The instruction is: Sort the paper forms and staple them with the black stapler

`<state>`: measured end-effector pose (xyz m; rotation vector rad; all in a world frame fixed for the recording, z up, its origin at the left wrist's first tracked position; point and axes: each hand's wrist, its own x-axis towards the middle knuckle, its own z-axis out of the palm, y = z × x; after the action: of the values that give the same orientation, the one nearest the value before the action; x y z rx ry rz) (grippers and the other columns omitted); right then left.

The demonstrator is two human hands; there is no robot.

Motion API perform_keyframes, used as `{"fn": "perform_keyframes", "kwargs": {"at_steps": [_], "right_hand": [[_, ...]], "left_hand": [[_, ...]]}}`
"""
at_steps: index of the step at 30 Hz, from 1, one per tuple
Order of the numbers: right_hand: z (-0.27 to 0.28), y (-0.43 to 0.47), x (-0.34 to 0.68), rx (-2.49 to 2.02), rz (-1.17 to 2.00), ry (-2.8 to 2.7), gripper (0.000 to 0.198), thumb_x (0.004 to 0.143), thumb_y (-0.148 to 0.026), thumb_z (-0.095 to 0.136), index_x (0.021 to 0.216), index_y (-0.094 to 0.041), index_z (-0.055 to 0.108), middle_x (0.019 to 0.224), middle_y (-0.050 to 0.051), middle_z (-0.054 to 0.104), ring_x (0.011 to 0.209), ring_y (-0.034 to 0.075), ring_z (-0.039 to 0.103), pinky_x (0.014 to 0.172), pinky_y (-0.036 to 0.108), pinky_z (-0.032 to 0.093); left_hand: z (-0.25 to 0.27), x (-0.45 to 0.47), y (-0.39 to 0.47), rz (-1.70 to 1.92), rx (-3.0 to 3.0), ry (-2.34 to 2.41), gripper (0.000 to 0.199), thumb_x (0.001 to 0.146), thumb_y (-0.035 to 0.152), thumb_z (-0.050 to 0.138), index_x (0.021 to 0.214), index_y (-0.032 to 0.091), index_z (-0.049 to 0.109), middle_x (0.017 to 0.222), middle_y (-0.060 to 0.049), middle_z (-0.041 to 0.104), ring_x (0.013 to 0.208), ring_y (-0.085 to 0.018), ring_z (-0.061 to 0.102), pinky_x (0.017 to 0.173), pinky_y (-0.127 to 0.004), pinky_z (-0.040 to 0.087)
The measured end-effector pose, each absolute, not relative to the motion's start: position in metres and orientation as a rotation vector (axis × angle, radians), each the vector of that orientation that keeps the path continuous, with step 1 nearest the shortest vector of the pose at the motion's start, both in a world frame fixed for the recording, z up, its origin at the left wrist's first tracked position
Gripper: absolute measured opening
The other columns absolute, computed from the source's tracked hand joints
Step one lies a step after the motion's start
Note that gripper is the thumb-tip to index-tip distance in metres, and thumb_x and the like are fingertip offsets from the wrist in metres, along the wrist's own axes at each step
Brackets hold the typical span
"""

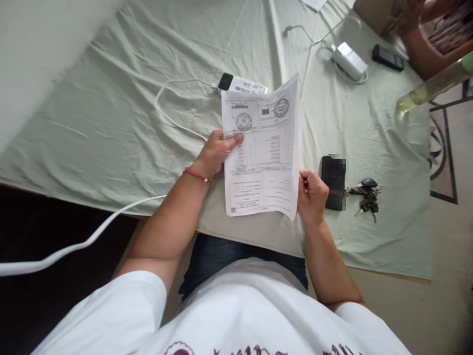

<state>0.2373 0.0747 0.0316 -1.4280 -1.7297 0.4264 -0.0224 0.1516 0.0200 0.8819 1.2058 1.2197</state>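
A stack of printed papers (260, 162) is held up above the table in front of me. The top sheet carries two round stamps and several lines of text, upside down from my side. My left hand (218, 150) grips the left edge, thumb on top and the other fingers hidden underneath. At the lower right edge, my right hand (311, 195) pinches the papers with its fingers curled. Just beyond the far edge of the papers lies a white power bank (244, 84) with a black end, partly covered by them.
A pale green cloth (129, 93) covers the table. Right of my right hand lie a dark phone (333, 182) and a bunch of keys (367, 195). Farther off are a white adapter (350, 61), another phone (388, 57), a bottle (424, 91) and another person's arm (419, 49). A white cable (92, 236) crosses the left edge.
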Motion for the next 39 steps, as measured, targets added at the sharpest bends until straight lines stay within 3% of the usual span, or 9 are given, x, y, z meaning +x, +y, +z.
{"fn": "perform_keyframes", "kwargs": {"at_steps": [6, 12, 23, 27, 31, 34, 36, 39], "right_hand": [[0.028, 0.076, 0.237, -1.399, 0.121, -1.777, 0.028, 0.106, -0.033, 0.051, 0.086, -0.024, 0.069, 0.087, 0.004, 0.075, 0.083, 0.019, 0.067, 0.075, 0.032, 0.053], [0.032, 0.074, 0.232, -1.477, -0.129, -1.786, 0.026, 0.104, -0.034, 0.055, 0.084, -0.027, 0.071, 0.095, 0.004, 0.077, 0.090, 0.023, 0.063, 0.088, 0.043, 0.052], [0.032, 0.068, 0.227, -1.336, -0.106, -1.795, 0.020, 0.103, -0.030, 0.060, 0.088, -0.031, 0.073, 0.096, 0.005, 0.069, 0.095, 0.025, 0.053, 0.085, 0.042, 0.047], [0.030, 0.069, 0.228, -1.353, -0.109, -1.830, 0.022, 0.104, -0.030, 0.055, 0.089, -0.029, 0.071, 0.085, 0.004, 0.060, 0.084, 0.022, 0.052, 0.079, 0.039, 0.046], [0.030, 0.070, 0.227, -1.310, 0.071, -1.999, 0.024, 0.105, -0.035, 0.053, 0.086, -0.026, 0.066, 0.077, 0.002, 0.058, 0.076, 0.020, 0.053, 0.080, 0.039, 0.047], [0.029, 0.070, 0.225, -1.207, 0.280, -2.006, 0.022, 0.104, -0.037, 0.053, 0.087, -0.026, 0.062, 0.081, 0.003, 0.060, 0.082, 0.021, 0.058, 0.086, 0.042, 0.050], [0.028, 0.069, 0.225, -1.159, 0.472, -1.904, 0.023, 0.103, -0.041, 0.052, 0.088, -0.025, 0.060, 0.093, 0.006, 0.065, 0.098, 0.024, 0.065, 0.094, 0.046, 0.053], [0.026, 0.070, 0.224, -1.130, 0.878, -1.644, 0.029, 0.102, -0.051, 0.049, 0.092, -0.025, 0.057, 0.131, 0.013, 0.066, 0.126, 0.028, 0.065, 0.102, 0.049, 0.055]], "left_hand": [[0.018, -0.022, 0.153, 1.224, 0.884, 1.228, 0.035, 0.075, 0.042, 0.087, 0.095, 0.015, 0.075, 0.095, -0.011, 0.080, 0.107, -0.035, 0.077, 0.094, -0.049, 0.066], [0.018, -0.021, 0.153, 1.222, 0.883, 1.252, 0.033, 0.078, 0.039, 0.086, 0.099, 0.016, 0.075, 0.095, -0.010, 0.080, 0.107, -0.034, 0.077, 0.094, -0.048, 0.066], [0.015, -0.021, 0.154, 1.242, 0.904, 1.243, 0.037, 0.076, 0.040, 0.087, 0.101, 0.015, 0.075, 0.098, -0.011, 0.081, 0.110, -0.035, 0.076, 0.094, -0.047, 0.066], [0.017, -0.022, 0.153, 1.231, 0.910, 1.226, 0.035, 0.076, 0.040, 0.086, 0.099, 0.015, 0.075, 0.098, -0.011, 0.081, 0.106, -0.034, 0.077, 0.093, -0.046, 0.066], [0.017, -0.023, 0.153, 1.212, 0.899, 1.243, 0.038, 0.075, 0.043, 0.087, 0.098, 0.015, 0.074, 0.094, -0.011, 0.080, 0.103, -0.033, 0.077, 0.093, -0.047, 0.066], [0.015, -0.024, 0.153, 1.194, 0.876, 1.253, 0.040, 0.075, 0.046, 0.087, 0.095, 0.015, 0.073, 0.092, -0.011, 0.078, 0.105, -0.036, 0.077, 0.093, -0.048, 0.065], [0.015, -0.024, 0.154, 1.185, 0.869, 1.254, 0.039, 0.075, 0.047, 0.086, 0.093, 0.016, 0.072, 0.093, -0.012, 0.078, 0.106, -0.036, 0.077, 0.093, -0.048, 0.065], [0.015, -0.023, 0.154, 1.196, 0.878, 1.243, 0.038, 0.075, 0.043, 0.087, 0.097, 0.016, 0.073, 0.097, -0.011, 0.079, 0.104, -0.034, 0.077, 0.093, -0.048, 0.065]]}}
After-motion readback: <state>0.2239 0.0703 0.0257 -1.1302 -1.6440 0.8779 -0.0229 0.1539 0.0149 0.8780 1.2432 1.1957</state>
